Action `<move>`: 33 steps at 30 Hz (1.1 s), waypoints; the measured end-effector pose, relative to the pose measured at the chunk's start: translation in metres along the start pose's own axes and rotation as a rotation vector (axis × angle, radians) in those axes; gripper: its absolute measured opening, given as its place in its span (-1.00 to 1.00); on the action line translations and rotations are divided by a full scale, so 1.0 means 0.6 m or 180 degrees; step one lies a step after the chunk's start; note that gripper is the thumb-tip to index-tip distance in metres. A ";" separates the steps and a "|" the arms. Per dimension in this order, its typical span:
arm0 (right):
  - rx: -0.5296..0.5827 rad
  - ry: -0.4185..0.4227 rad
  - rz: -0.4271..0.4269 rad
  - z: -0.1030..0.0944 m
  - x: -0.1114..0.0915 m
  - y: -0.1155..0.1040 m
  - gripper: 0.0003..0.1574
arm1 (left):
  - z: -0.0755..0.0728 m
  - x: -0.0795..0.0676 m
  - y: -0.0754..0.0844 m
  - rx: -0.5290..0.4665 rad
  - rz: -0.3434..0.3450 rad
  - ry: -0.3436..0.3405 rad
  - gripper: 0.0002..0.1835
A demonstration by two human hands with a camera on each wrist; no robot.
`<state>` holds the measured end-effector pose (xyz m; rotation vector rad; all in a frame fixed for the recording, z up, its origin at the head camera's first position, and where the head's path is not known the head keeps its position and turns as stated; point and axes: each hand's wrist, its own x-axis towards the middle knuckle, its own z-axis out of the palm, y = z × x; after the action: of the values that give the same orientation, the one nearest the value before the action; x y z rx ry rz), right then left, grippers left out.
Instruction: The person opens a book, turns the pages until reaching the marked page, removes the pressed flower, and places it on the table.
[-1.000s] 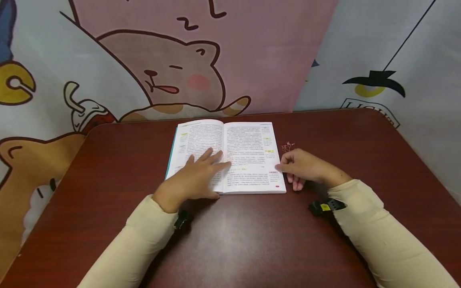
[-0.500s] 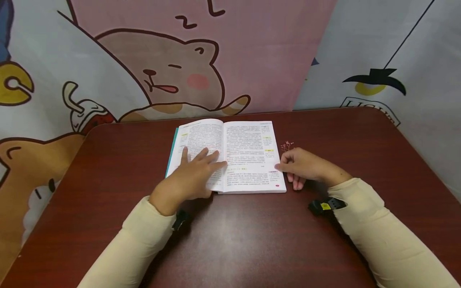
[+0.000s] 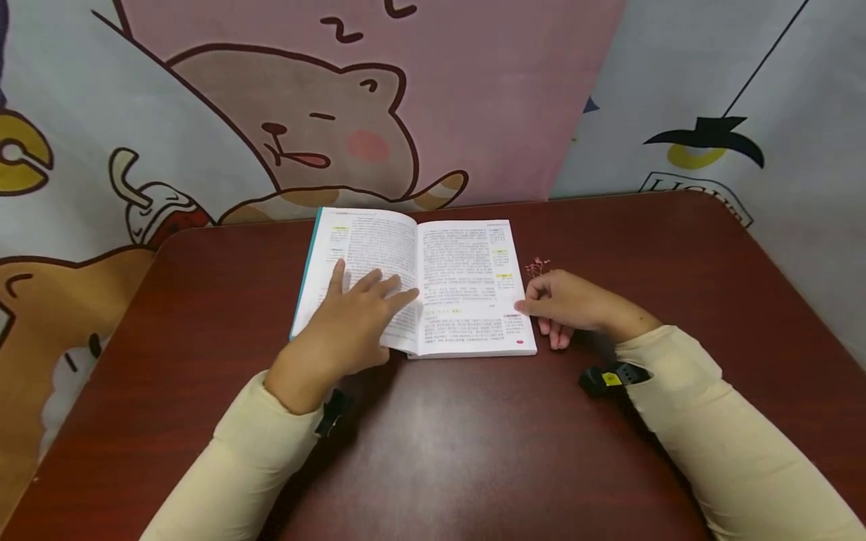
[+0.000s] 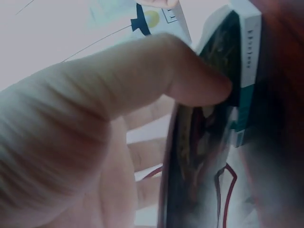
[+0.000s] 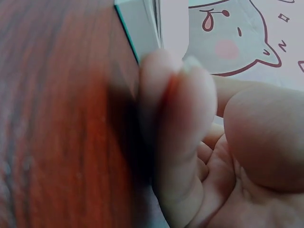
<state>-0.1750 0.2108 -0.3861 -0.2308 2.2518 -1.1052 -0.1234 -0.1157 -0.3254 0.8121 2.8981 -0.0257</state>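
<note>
An open book [image 3: 467, 255] lies on the table, its left half raised off the surface. My left hand [image 3: 341, 319] grips that half, with spread fingers on the printed page and the thumb underneath; the left wrist view shows the thumb [image 4: 199, 78] against the dark back cover [image 4: 197, 142]. At the book's right edge my right hand [image 3: 575, 304] has curled fingers, and its thumb tip overlaps the page margin as it pinches the edge. A small pink sprig [image 3: 537, 267] shows just beyond that hand; its lower part is hidden.
The dark red-brown table [image 3: 446, 436] extends around the book. Behind it hangs a cartoon-printed backdrop [image 3: 501, 98]. Dark devices [image 3: 333, 412] are strapped under both wrists, below cream sleeves [image 3: 233, 458].
My left hand has moved left and gripped the book's left half, tucking its thumb beneath. That half has risen and swung slightly outward. My right hand stays at the right edge.
</note>
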 end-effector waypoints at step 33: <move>0.0029 0.0009 -0.0061 -0.002 0.003 0.007 -0.61 | -0.055 -0.038 -0.003 0.0216 -0.0297 0.1083 0.24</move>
<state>-0.1766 0.2135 -0.3893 -0.2475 2.2511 -1.1263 -0.1091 -0.1275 -0.2898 0.7560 3.2704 0.0056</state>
